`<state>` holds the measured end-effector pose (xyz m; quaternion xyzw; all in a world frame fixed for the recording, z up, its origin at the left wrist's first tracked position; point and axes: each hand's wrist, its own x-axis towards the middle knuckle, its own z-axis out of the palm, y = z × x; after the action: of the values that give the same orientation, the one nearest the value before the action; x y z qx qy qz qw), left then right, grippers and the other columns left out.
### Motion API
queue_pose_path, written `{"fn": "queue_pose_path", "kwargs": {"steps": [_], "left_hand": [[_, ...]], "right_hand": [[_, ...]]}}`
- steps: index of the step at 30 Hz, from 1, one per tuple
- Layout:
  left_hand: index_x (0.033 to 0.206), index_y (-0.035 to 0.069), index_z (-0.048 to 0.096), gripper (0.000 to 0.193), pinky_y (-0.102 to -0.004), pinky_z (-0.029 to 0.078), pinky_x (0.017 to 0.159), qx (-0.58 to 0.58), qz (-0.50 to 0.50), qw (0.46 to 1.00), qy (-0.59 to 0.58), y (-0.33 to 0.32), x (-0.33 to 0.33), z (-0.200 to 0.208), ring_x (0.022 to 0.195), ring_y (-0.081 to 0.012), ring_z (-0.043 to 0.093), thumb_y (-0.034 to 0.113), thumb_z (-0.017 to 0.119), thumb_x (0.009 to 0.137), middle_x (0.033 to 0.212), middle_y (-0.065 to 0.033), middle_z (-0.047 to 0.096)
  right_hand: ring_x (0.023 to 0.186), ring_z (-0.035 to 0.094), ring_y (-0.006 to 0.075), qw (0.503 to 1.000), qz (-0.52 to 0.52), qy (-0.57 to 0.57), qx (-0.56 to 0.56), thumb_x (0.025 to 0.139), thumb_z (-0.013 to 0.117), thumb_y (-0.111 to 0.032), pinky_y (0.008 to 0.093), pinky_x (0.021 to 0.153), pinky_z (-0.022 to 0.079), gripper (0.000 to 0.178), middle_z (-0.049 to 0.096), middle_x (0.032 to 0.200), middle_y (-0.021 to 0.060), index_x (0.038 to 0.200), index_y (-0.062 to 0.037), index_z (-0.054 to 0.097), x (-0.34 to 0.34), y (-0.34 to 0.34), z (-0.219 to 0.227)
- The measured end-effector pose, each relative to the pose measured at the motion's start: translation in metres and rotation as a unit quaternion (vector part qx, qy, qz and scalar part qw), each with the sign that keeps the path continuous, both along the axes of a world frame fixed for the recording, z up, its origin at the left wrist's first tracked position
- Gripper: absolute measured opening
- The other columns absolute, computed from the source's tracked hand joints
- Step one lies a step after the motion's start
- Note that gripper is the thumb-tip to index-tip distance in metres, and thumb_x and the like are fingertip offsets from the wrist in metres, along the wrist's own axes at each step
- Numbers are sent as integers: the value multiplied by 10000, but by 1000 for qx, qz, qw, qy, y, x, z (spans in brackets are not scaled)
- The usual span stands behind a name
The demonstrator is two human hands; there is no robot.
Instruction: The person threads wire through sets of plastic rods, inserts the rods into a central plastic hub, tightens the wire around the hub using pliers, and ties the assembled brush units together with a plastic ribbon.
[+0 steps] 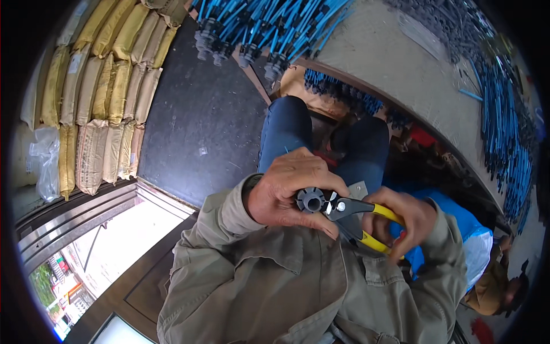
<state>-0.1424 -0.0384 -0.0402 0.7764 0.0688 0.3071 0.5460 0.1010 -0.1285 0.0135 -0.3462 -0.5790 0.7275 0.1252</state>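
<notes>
Above my lap, my left hand (281, 183) is closed around a dark grey plastic fitting (312, 200). Its round, notched end with a hole in the middle faces up, between my thumb and fingers. To its right, my right hand (421, 221) grips cutting pliers (350, 210) by their yellow handles, which are spread somewhat apart. The short metal jaws lie against the fitting's right side, near my left fingertips. Whether the jaws have hold of anything is too small to tell.
Bundles of blue rods with dark ends (258, 34) hang over the edge of a grey table (378, 51). More blue rods (504, 132) lie at the right. Stacked sacks (97, 86) stand at the left, and another person (492, 289) is at the lower right.
</notes>
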Motion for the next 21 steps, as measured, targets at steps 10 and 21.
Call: {"fn": "queue_pose_path", "kwargs": {"steps": [10,21], "left_hand": [[995,-5,633,650,-313,386,655,-17,2,1000,25,7,9,7,700,-187,591,347,841,490,781,-43,634],[993,-6,634,660,-319,378,660,8,20,1000,14,3,15,-2,667,-186,562,329,850,467,769,-43,628]], "right_hand": [[723,610,263,939,-61,-89,327,790,666,-203,287,582,491,562,567,1023,207,1235,41,426,22,-12,-12],[696,637,224,760,-63,-375,527,852,571,-103,292,595,494,517,593,1022,198,1288,25,324,0,-33,-7]]}}
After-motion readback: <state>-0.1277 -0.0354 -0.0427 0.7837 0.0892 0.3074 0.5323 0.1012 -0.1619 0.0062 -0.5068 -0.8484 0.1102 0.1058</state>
